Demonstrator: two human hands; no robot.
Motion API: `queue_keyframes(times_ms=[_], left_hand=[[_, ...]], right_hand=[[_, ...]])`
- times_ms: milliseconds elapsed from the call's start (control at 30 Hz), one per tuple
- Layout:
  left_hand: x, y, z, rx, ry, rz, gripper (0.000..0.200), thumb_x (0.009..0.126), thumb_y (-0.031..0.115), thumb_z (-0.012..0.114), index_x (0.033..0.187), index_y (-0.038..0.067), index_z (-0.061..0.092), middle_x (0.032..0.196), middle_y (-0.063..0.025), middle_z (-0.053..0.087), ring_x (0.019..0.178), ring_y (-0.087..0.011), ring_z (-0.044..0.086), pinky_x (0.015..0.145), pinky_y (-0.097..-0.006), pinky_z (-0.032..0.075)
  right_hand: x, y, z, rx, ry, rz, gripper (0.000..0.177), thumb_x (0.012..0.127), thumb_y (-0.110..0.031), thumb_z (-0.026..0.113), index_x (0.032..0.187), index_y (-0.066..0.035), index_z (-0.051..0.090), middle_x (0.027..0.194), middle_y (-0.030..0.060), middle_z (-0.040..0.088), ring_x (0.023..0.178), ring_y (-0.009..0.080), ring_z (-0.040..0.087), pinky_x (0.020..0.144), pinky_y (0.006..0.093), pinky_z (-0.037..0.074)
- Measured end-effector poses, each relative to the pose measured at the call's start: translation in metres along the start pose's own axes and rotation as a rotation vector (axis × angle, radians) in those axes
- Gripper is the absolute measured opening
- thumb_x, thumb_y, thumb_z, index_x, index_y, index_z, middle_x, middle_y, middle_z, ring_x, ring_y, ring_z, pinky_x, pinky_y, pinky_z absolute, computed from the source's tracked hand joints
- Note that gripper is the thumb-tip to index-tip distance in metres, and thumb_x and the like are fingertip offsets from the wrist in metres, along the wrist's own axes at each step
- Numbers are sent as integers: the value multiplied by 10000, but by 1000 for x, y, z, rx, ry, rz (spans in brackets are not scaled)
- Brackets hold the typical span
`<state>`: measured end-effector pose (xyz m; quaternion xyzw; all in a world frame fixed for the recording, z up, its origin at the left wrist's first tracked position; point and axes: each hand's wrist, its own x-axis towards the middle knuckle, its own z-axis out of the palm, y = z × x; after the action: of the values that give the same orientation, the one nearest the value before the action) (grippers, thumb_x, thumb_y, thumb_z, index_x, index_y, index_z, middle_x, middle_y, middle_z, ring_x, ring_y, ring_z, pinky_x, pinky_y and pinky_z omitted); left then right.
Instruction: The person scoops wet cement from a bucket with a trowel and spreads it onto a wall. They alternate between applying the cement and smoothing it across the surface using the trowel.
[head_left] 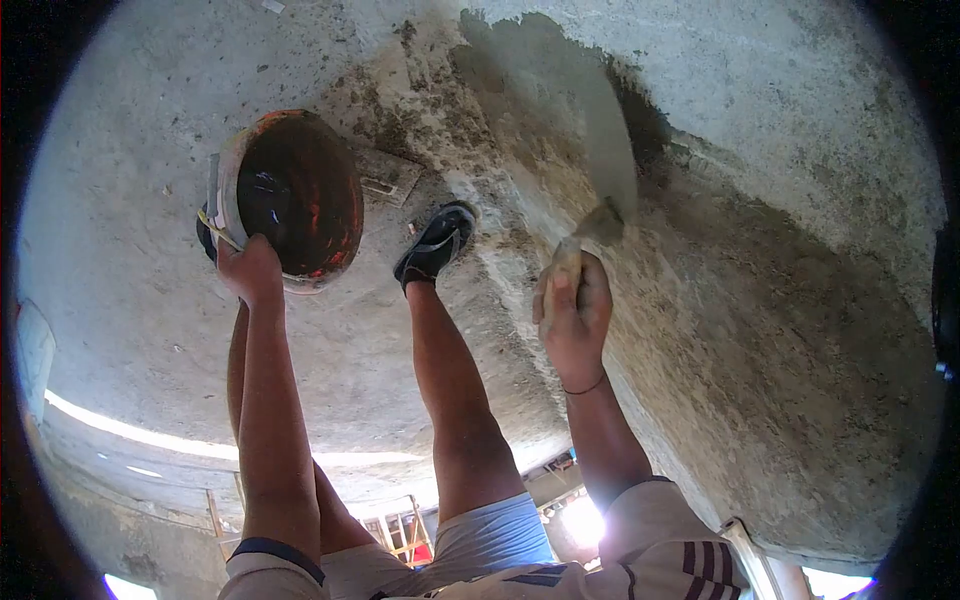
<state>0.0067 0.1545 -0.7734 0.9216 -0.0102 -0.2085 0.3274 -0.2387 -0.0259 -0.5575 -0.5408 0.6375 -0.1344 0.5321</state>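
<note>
My left hand [255,270] is closed at the near edge of a bucket [228,190], which is tilted so that its dark inside with reddish-orange streaks faces me. A thin yellowish strip, perhaps the bail, runs from that hand along the bucket's outer side. My right hand [577,310] is wrapped round the pale handle of a trowel [603,222]. The trowel's blade lies against the rough wall [740,330], at the lower end of a smooth, wet grey patch of mortar [590,120].
A flat rectangular float [388,178] with a handle lies on the concrete floor [350,400] beside the bucket. My foot in a dark sandal [440,238] stands near the wall's base, where crumbs of mortar [405,110] are scattered. Wooden framing [405,535] shows behind me.
</note>
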Motion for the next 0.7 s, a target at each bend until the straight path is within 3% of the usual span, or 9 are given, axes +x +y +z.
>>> queue_keyframes(times_ms=[100,333,400,467,533,600,700], left_hand=[[-1,2,1,22,21,13,442,629,116,544,1003,-115,582,838,-251,634,782,-389,623,739,-428,473],[0,0,0,79,21,40,434,634,116,539,995,-123,576,812,-258,632,750,-388,625,709,-420,482],[-1,3,-1,52,5,-6,435,632,117,539,994,-122,576,821,-259,633,753,-386,626,712,-421,482],[-2,5,0,19,-12,-46,436,630,118,540,993,-121,576,830,-261,633,755,-383,627,714,-423,482],[0,5,0,47,-3,-39,441,628,119,544,1001,-114,580,851,-256,635,780,-375,629,734,-418,482],[0,10,0,45,4,-34,444,628,120,544,1006,-111,581,865,-256,636,795,-376,628,748,-417,482],[-2,13,0,16,-6,-32,448,630,120,543,1015,-105,583,890,-252,638,822,-378,626,772,-413,480]], right_hand=[[3,15,0,118,18,105,359,909,-373,547,1000,-35,465,672,3,469,542,71,433,472,226,383],[-20,-4,-28,50,169,-3,389,895,-442,538,931,-64,455,738,13,474,586,87,448,469,227,386],[-25,-14,-27,42,227,-140,400,890,-436,544,954,-51,453,732,22,470,611,95,451,474,235,387],[-23,-18,-25,69,166,-152,400,898,-421,535,983,-39,454,734,22,462,601,104,446,468,244,385],[-15,-15,-21,64,24,-46,410,898,-423,533,1003,-33,459,739,24,464,584,101,443,464,246,383],[-9,-16,-19,38,20,11,423,895,-433,538,1003,-32,458,741,22,463,577,94,439,464,241,380],[-10,-16,-19,109,27,115,314,932,-318,501,1030,-24,454,835,48,471,691,113,481,478,237,403]])
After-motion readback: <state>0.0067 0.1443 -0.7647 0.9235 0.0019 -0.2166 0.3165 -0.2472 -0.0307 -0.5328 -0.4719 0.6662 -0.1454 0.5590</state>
